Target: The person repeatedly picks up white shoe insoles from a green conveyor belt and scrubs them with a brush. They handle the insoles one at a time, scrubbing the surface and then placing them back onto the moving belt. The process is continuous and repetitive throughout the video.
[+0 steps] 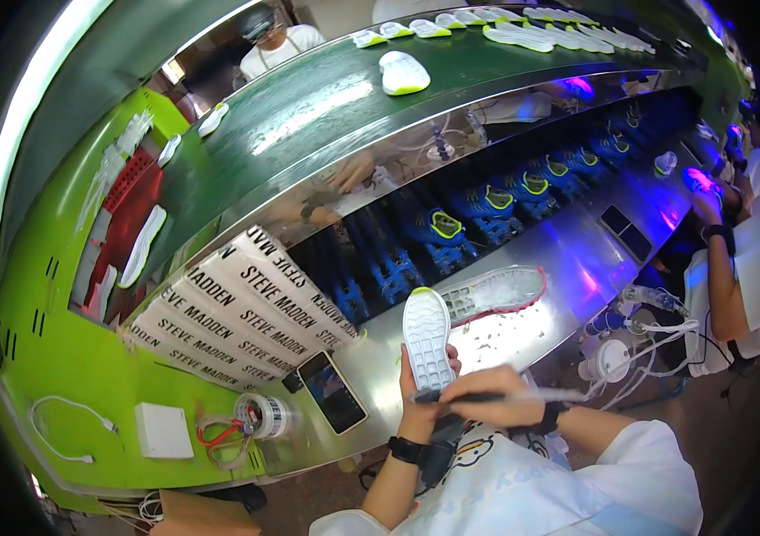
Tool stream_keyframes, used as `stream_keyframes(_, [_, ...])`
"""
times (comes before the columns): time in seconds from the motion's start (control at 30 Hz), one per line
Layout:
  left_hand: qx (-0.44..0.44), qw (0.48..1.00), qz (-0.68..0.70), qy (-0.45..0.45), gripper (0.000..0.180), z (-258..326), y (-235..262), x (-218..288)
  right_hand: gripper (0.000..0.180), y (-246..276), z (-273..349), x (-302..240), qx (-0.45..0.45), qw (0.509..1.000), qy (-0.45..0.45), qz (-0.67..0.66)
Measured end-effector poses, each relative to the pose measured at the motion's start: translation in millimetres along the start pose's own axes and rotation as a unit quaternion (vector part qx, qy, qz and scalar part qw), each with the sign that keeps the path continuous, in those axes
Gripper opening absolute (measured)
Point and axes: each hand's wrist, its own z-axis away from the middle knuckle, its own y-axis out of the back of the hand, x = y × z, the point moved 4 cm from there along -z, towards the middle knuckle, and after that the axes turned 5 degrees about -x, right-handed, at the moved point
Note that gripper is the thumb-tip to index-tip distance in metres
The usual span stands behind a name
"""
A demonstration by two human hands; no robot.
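Note:
My left hand (414, 409) grips a white shoe sole (427, 332) with a yellow-green tip, held upright with its gridded hollow side facing me. In my right hand (494, 393) is a brush (429, 395), its dark head against the lower end of that sole and its handle pointing right, blurred. Just behind, a pale sole with a pink-red edge (498, 295) lies on the metal ledge (478, 344). A phone (333, 393) lies on the ledge to the left of my hands.
Beyond the ledge, blue shoes (498, 198) stand in a row on a dark conveyor. White soles (405, 73) rest on the green belt (281, 107) above. At left are a printed paper sheet (237, 313), a tape roll and scissors. A co-worker's arm (724, 277) is at right, near tubes and a lidded cup (612, 359).

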Motion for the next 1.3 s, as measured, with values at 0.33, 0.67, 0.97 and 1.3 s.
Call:
stream_keyframes(0.33, [0.053, 0.927, -0.301, 0.217, 0.043, -23.7, -5.6, 14.5, 0.021, 32.5, -20.0, -10.9, -0.156, 0.984, 0.064, 0.062])
stream_keyframes(0.67, [-0.057, 0.878, -0.282, 0.383, 0.053, -23.5, -19.6, 23.8, 0.018, 76.5, 7.9, -19.8, -0.178, 0.984, 0.023, 0.016])
stream_keyframes(0.97, [0.053, 0.995, -0.080, 0.018, 0.055, -12.2, -18.2, -19.9, 0.022, 62.4, -16.9, -9.3, 0.271, 0.962, 0.026, -0.001])
stream_keyframes(1.3, [-0.127, 0.990, 0.055, 0.011, 0.061, -33.5, -27.1, -20.8, 0.021, 16.0, -11.1, -11.1, 0.120, 0.990, 0.061, 0.035])
